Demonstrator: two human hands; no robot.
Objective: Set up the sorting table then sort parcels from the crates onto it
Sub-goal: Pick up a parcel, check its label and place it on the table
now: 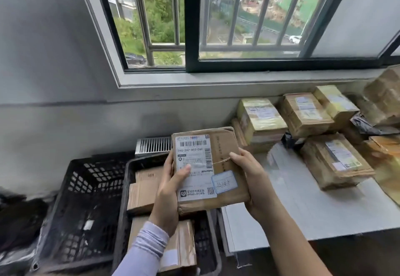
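Both hands' fingers (184,170) grip a parcel (211,169) above the crate (123,200), beside the parcel-stacked table (303,217).

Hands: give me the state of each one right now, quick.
Left hand: grips the labelled cardboard parcel by its left edge, thumb on the label.
Right hand: grips the same parcel's right edge.

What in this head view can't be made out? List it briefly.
- Small print on the held parcel label: too small, and the left hand thumb covers part.
- Right hand fingers: hidden behind the parcel.
- Contents of the near crate: partly hidden by the parcel and left arm.
- Parcels on the table at right: blurred, cut by the edge.
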